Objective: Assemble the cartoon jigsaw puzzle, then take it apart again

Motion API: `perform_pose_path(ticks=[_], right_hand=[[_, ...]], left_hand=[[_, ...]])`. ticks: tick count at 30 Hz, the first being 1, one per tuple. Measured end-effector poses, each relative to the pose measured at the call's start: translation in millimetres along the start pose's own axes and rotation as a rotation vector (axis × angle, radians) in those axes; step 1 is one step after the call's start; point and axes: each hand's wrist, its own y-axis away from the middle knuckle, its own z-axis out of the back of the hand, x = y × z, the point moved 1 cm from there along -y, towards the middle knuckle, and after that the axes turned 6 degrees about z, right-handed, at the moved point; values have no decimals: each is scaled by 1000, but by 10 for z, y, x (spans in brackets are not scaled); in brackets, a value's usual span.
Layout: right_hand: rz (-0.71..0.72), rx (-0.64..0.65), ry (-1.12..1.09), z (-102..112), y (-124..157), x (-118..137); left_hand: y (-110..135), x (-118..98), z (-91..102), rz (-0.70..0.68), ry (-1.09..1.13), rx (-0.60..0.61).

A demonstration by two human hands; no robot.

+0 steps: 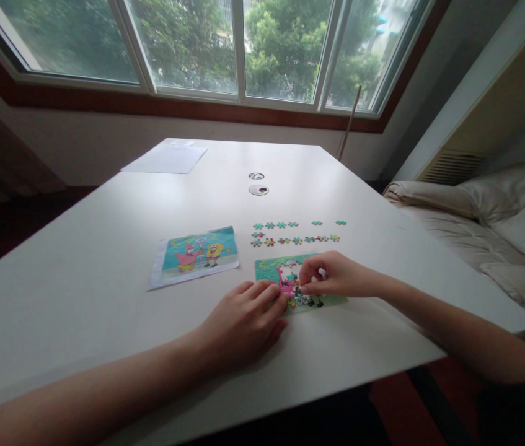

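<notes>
A partly assembled jigsaw puzzle [266, 271] with a pink starfish cartoon figure lies near the front of the white table, with a gap in its upper middle. My left hand [246, 313] rests flat, its fingertips on the puzzle's left part. Over the puzzle's right half, my right hand [331, 274] pinches thumb and forefinger at the edge of the gap, on what appears to be a puzzle piece, mostly hidden by the fingers. Behind the puzzle, loose puzzle pieces [297, 240] are laid out in rows. To the left lies a printed picture sheet [201, 253] with the cartoon scene.
The white table [95, 291] carries white paper [164, 158] at its far left corner and two round metallic discs [258, 190] near the middle. Beyond it is a window [238, 96] with trees outside. A light sofa [499, 204] stands to the right.
</notes>
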Motion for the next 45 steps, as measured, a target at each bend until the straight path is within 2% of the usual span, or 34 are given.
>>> perform_pose_path(ticks=[11, 15, 20, 28, 37, 42, 45], right_hand=[[3, -20, 41, -10, -8, -47], [30, -54, 143, -39, -10, -45], [131, -75, 303, -10, 7, 13], [237, 67, 340, 31, 58, 82], [228, 92, 366, 25, 49, 113], [258, 51, 388, 77, -49, 44], [259, -12, 413, 140, -234, -72]], left_hand=[[-3, 5, -5, 3, 7, 9], [-8, -1, -1, 4, 7, -4], [-13, -6, -3, 16, 28, 14], [-23, 23, -8, 52, 74, 97], [-55, 25, 9, 82, 93, 114], [-35, 19, 9, 73, 71, 118], [-16, 4, -1, 63, 39, 55]])
